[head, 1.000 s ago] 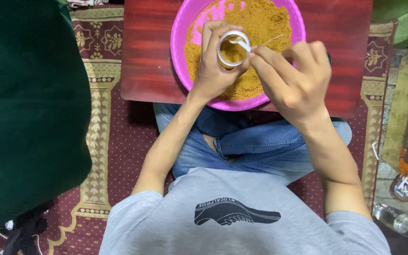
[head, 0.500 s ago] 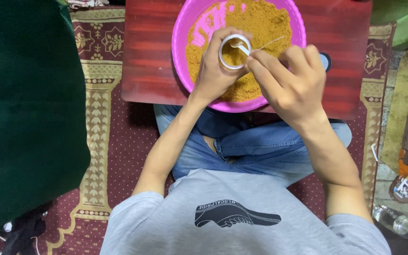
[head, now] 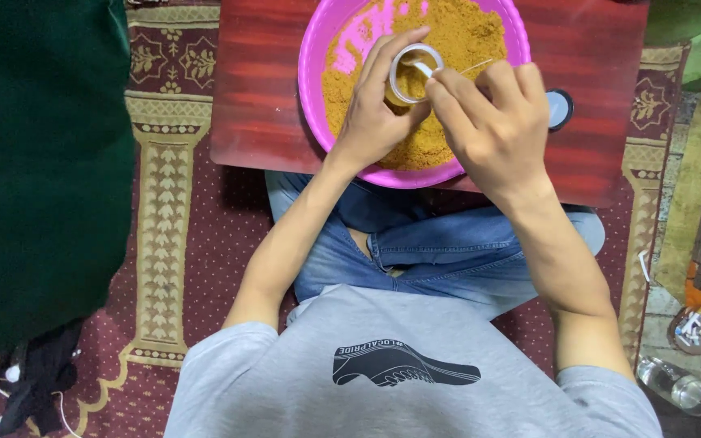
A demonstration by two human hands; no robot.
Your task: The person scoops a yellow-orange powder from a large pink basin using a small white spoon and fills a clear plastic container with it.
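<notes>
Holding the small white-rimmed jar (head: 412, 75) in my left hand (head: 376, 113), fingers wrapped round its side, mouth facing up toward me. My right hand (head: 492, 122) pinches a thin white spoon (head: 423, 69), tip inside the jar mouth; the handle is mostly hidden by my fingertips.

Change noted: over the last second the jar has stayed over the middle of the pink bowl (head: 311, 73), barely drifting. My right hand has closed in from the jar's right side, and the spoon tip now sits within the rim rather than at its edge. Reading: powder is going into the jar. How full it is I cannot tell; the inside looks orange-brown.

Outward from the jar: orange-brown powder (head: 464, 32) fills the bowl beneath and beyond it, with a bare pink patch on the bowl's far left wall. The bowl rests on a low red table (head: 261, 89). Right of the jar, past my right hand, a small round dark lid (head: 560, 109) lies on the table, just beside the bowl
</notes>
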